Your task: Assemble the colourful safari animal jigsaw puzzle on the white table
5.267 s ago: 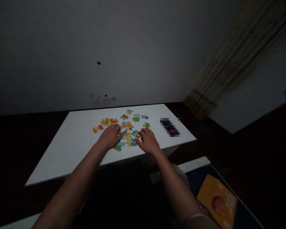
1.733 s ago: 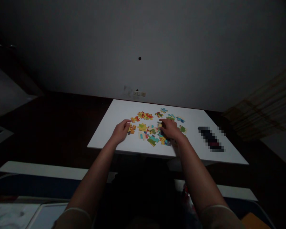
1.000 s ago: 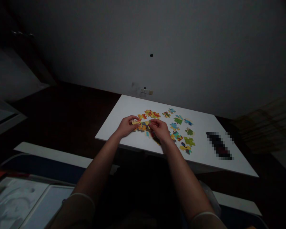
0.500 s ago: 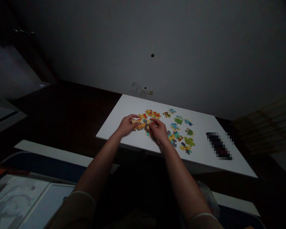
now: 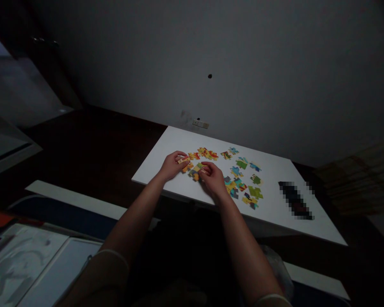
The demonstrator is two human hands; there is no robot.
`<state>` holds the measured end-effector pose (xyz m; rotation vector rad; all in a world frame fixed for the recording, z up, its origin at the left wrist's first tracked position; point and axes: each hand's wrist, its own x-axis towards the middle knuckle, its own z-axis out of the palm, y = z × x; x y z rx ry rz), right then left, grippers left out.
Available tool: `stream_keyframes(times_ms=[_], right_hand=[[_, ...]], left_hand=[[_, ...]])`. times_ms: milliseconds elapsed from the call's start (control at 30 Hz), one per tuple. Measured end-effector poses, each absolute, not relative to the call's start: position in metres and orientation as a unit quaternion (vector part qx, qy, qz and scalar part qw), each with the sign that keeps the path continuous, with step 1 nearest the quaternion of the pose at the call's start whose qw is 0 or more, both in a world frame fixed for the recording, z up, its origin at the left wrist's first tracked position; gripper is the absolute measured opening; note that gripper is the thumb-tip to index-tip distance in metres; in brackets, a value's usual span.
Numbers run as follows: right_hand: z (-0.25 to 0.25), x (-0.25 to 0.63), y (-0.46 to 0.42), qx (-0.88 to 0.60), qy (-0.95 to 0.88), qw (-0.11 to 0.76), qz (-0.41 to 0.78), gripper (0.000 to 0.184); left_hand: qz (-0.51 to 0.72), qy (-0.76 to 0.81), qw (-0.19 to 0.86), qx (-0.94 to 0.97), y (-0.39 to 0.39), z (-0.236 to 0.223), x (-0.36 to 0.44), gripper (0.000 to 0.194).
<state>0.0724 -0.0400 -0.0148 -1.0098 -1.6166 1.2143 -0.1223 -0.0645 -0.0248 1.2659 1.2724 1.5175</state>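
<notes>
My left hand (image 5: 173,165) is at the left part of the white table (image 5: 153,164), thumb and fingers closed on an orange-yellow jigsaw puzzle piece (image 5: 187,166). Just right of it, my right hand (image 5: 213,178) has its fingers curled at the edge of a yellow, green and grey puzzle piece (image 5: 196,171). A narrow gap shows between these two pieces. Beyond my hands lies a cluster of red and yellow puzzle pieces (image 5: 207,153). My right fingertips are partly hidden.
Several loose blue, green and yellow puzzle pieces (image 5: 242,163) are spread right of my right hand. A dark, pixelated object (image 5: 295,200) lies farther right. Behind the table is a grey wall (image 5: 259,85) with a socket strip (image 5: 200,123). White boxes (image 5: 60,268) stand at lower left.
The yellow-grey piece at my right hand has come down and away from the orange piece, so more of it shows. The view has shifted slightly.
</notes>
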Motion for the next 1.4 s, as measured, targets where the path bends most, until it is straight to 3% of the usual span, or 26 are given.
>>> stream_keyframes(times_ms=[233, 500, 700, 833, 1000, 1233, 1400], right_hand=[[-0.009, 0.071, -0.04, -0.37, -0.688, 0.38, 0.496, 0.028], [-0.003, 0.057, -0.032, -0.377, -0.7, 0.372, 0.478, 0.024], [0.004, 0.05, -0.026, -0.4, -0.666, 0.354, 0.52, 0.026], [0.008, 0.049, -0.019, -0.392, -0.684, 0.353, 0.504, 0.031], [0.007, 0.044, -0.012, -0.392, -0.712, 0.342, 0.472, 0.024], [0.004, 0.05, -0.004, -0.459, -0.625, 0.447, 0.446, 0.025], [0.007, 0.064, -0.002, -0.468, -0.602, 0.468, 0.447, 0.023]], left_hand=[[0.597, 0.491, 0.372, 0.514, -0.063, -0.026, -0.123, 0.042], [0.575, 0.496, 0.37, 0.535, -0.062, -0.024, -0.124, 0.028], [0.564, 0.487, 0.387, 0.542, -0.068, -0.019, -0.123, 0.05], [0.561, 0.468, 0.414, 0.543, -0.069, -0.019, -0.122, 0.054], [0.558, 0.461, 0.435, 0.536, -0.068, -0.022, -0.122, 0.059], [0.581, 0.47, 0.441, 0.497, -0.064, -0.027, -0.123, 0.062], [0.591, 0.474, 0.44, 0.482, -0.063, -0.027, -0.124, 0.057]])
